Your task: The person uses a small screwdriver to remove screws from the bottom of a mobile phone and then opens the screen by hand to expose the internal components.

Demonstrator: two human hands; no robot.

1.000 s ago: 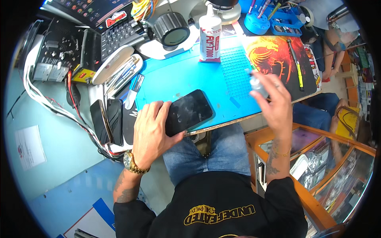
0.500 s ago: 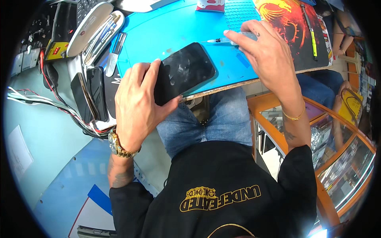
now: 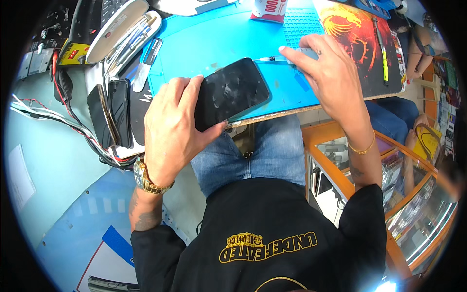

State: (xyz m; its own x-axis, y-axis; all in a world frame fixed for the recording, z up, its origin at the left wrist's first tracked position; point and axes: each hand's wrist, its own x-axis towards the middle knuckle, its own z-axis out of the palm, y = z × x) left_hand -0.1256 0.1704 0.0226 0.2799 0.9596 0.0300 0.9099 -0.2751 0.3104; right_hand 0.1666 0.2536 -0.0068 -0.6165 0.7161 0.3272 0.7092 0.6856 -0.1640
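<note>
Hands at the near edge of a table (image 3: 272, 116), seen from above. The black smartphone (image 3: 231, 92) lies glass side up at the near edge of the blue work mat (image 3: 204, 39), left of the middle, its long axis slanting toward the table's far right corner; smudges mark the glass. The left hand (image 3: 171, 114) is closed about the phone's left end, fingers over its far side and thumb along its near side. The right hand (image 3: 331, 73) is curled around a needle-tipped applicator (image 3: 268, 59), its index finger extended above the barrel; the fingers hide most of the body. The needle points left, at the phone's far right corner; whether it touches cannot be told.

Toward the mat's far edge stands a white-and-red tube (image 3: 268, 10), cut off by the frame. At the table's right edge, a slim tool with a yellow-green handle (image 3: 386, 63) rests on a dark mat with a fiery print (image 3: 367, 80). Toward the left edge are an open hard case (image 3: 114, 34) of slim tools, a flat blade with a blue label (image 3: 147, 63) just beside it and, nearer the near left corner, two dark phones (image 3: 119, 109) side by side.
</note>
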